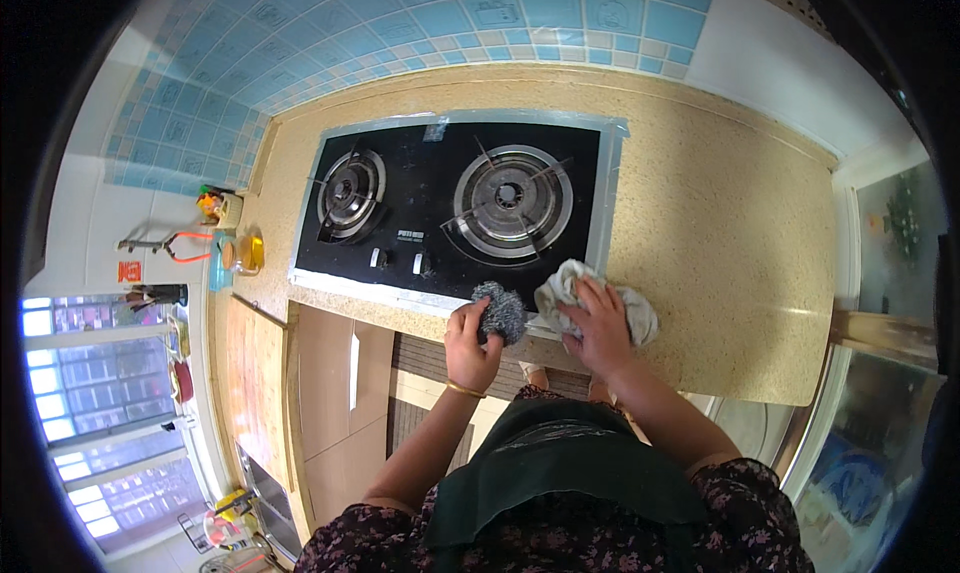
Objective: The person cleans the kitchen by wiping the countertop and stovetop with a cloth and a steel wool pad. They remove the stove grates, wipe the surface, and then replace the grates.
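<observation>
My left hand (pixel 471 345) grips a grey steel wool scourer (pixel 501 314) at the front edge of a black glass gas hob (pixel 427 198). A crumpled whitish cloth (pixel 637 316) lies under my right hand (pixel 600 325), whose fingers press on it at the hob's front right corner. The larger burner (pixel 510 196) is just beyond both hands; the smaller burner (pixel 351 190) is at the left. Two control knobs (pixel 418 264) sit near the front of the hob. Silvery tape (pixel 609 190) borders the glass.
Speckled beige worktop (pixel 720 235) surrounds the hob, with a tiled wall (pixel 487 10) behind. At the left are a jar of yellow liquid (pixel 251 255), a wooden board (pixel 259 385) and a sink (pixel 270 490). A glazed door frame (pixel 840 198) stands at the right.
</observation>
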